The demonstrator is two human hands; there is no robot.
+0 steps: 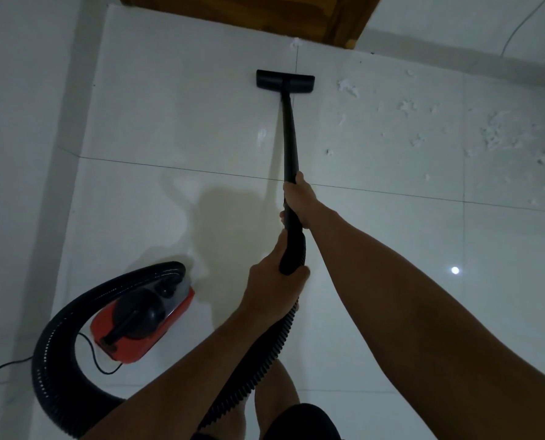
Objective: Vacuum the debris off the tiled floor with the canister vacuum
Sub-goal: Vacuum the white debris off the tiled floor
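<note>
Gripping the black wand [288, 138], the right hand [297, 198] is closed high and the left hand [272, 281] low; the floor nozzle [285, 80] is pressed near the floor's far edge. White debris [493, 134] toward the right edge must be swept next.

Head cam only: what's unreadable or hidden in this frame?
- Floor under the nozzle: covered by the head itself; debris there unknown.
- Debris patch: runs off the right edge, extent unknown.
- Canister switch: too dark and small.
- Power cord: cut by the left edge.
- Hose low end: hidden behind the left forearm.
</note>
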